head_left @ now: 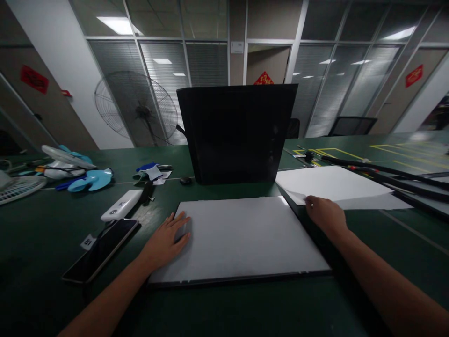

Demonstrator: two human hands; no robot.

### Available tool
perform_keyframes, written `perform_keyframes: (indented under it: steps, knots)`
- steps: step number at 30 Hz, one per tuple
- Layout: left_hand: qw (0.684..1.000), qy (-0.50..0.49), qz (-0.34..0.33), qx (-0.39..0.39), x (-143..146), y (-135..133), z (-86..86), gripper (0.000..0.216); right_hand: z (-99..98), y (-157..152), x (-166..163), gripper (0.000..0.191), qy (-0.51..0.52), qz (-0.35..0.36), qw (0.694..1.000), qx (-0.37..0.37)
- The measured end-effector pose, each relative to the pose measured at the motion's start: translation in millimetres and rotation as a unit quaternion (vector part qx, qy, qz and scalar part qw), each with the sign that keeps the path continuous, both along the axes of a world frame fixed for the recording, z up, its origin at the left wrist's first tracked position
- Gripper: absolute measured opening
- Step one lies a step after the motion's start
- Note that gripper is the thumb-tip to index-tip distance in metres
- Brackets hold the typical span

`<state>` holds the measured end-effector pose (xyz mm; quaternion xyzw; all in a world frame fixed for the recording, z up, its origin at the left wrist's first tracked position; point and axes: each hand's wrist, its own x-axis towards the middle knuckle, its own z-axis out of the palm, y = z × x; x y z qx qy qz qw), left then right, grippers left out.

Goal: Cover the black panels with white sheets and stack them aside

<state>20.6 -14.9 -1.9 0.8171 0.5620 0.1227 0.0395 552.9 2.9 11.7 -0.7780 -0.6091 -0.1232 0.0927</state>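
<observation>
A flat white panel with a thin dark frame [242, 238] lies on the green table in front of me. My left hand [166, 241] rests on its left edge, fingers spread over the white surface. To the right of the panel, my right hand [326, 214] pinches the near left corner of a white sheet [336, 185]. That corner is slightly lifted and curled, and another pale sheet shows beneath it. Behind the panel stands a large black box-like screen or case [238, 133], upright on the table.
Left of the panel lie a phone [101, 250] and a white power bank [122, 205]. Farther left are blue fan blades [91, 180] and a white fan grille [23, 188]. Black bars or tubes [403, 175] lie at the right. A large standing fan [136, 110] is behind the table.
</observation>
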Motion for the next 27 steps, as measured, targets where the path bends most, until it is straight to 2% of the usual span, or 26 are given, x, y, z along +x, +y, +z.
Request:
perform_keyframes:
  steps: [2,4,7,10,12,16,17,19,21,23,25,27]
  knots:
    - [1.000,0.002,0.002,-0.001,0,0,0.0,0.059,9.2,-7,-9,0.051,0.001,-0.012,1.000,0.010]
    - [1.000,0.005,0.003,-0.002,0,0,0.0,0.060,16.7,-14,-23,0.047,0.004,0.011,1.000,0.013]
    - [1.000,0.008,0.001,-0.006,-1,0,-0.5,0.061,22.3,-26,-55,0.040,0.020,0.107,0.994,-0.004]
    - [1.000,0.000,-0.001,-0.003,-2,1,-1.8,0.060,23.3,-45,-94,0.032,0.041,0.218,0.974,-0.042]
    - [1.000,-0.011,0.001,0.003,-2,1,-3.0,0.061,24.7,-59,-118,0.035,0.096,0.294,0.947,-0.084]
    - [1.000,-0.022,0.008,-0.001,-3,1,-3.8,0.064,29.3,-79,-142,0.051,0.211,0.428,0.861,-0.176]
    - [1.000,-0.023,0.009,-0.003,-3,1,-3.4,0.065,29.6,-81,-142,0.053,0.201,0.439,0.858,-0.174]
    - [1.000,-0.020,0.008,-0.008,-2,0,-2.2,0.066,28.4,-80,-138,0.052,0.148,0.419,0.888,-0.122]
    - [1.000,-0.012,0.006,-0.013,0,0,-0.6,0.066,25.4,-76,-133,0.050,0.076,0.348,0.933,-0.053]
    - [1.000,-0.005,0.006,-0.018,1,-1,0.7,0.066,22.6,-73,-132,0.052,0.010,0.283,0.958,-0.050]
    - [1.000,-0.003,0.007,-0.020,2,-1,1.6,0.067,21.0,-73,-137,0.051,-0.020,0.282,0.955,-0.095]
    - [1.000,-0.002,0.007,-0.022,2,-1,1.8,0.067,20.3,-77,-146,0.050,0.000,0.339,0.932,-0.126]
